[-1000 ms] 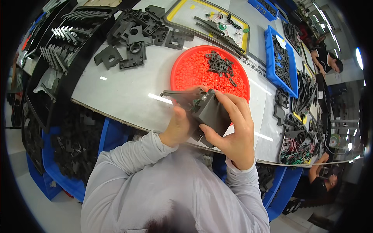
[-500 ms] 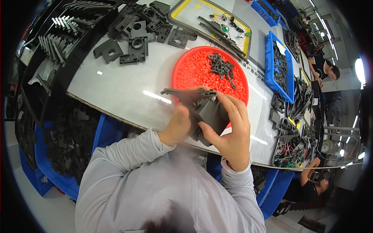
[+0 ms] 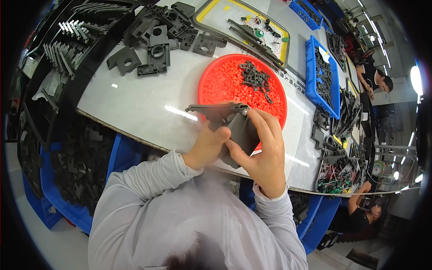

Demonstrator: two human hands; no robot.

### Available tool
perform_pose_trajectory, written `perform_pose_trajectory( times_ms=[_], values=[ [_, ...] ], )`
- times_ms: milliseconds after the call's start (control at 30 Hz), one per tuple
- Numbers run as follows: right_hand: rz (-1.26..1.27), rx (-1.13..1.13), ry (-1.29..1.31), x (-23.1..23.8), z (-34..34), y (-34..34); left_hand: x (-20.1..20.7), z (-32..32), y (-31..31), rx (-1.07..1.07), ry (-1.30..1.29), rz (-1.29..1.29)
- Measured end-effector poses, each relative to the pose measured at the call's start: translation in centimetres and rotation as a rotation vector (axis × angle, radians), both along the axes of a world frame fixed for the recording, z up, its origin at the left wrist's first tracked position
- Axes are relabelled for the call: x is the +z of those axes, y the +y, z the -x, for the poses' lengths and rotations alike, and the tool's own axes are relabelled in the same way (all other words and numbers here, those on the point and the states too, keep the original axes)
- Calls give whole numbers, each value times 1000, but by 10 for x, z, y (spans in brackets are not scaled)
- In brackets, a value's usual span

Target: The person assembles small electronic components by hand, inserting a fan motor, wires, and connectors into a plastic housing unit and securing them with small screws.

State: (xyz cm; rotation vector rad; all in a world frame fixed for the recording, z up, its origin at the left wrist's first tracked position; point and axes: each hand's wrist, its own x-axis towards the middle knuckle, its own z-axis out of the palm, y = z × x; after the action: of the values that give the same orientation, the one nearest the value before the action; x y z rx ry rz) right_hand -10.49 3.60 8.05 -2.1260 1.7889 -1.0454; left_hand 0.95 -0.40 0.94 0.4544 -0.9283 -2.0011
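Between my two hands, above the near table edge, is a dark grey plastic housing [image 3: 243, 132] with a long thin arm-like edge reaching left. My left hand [image 3: 208, 145] grips its left side, thumb pressed on the part and the other fingers hidden behind it. On the right side, my right hand [image 3: 265, 153] holds it with the thumb in front and fingers bent over the upper edge. Just beyond stands a round red tray [image 3: 201, 85] full of small red plastic pieces [image 3: 220, 81], with a heap of small dark clips [image 3: 255, 76] on top.
Dark plastic housings [image 3: 157, 51] pile up at the far left. Behind the red tray lies a yellow-rimmed tray [image 3: 198, 20] with wired parts. Blue bins [image 3: 335, 90] of dark parts stand right; another blue bin [image 3: 114, 155] sits below the table. Two people work at the far right.
The housing has tilted slightly in my hands. My left thumb has moved right onto it, closer to my right thumb, and my right hand has shifted slightly left.
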Motion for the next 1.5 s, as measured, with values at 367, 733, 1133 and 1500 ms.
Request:
perform_pose_trajectory(
  times_ms=[367,733,1133,1500],
  values=[
    [-77,32,-182,-13,11,14,-5,-8,-9,-59,47,-141],
    [130,5,-172,-18,19,16,-1,-4,-4,132,-105,-118],
    [197,1,-226,-21,17,15,9,-6,-2,13,-111,-112],
    [184,-13,-184,-19,12,14,26,0,-3,110,-92,-218]
  ],
)
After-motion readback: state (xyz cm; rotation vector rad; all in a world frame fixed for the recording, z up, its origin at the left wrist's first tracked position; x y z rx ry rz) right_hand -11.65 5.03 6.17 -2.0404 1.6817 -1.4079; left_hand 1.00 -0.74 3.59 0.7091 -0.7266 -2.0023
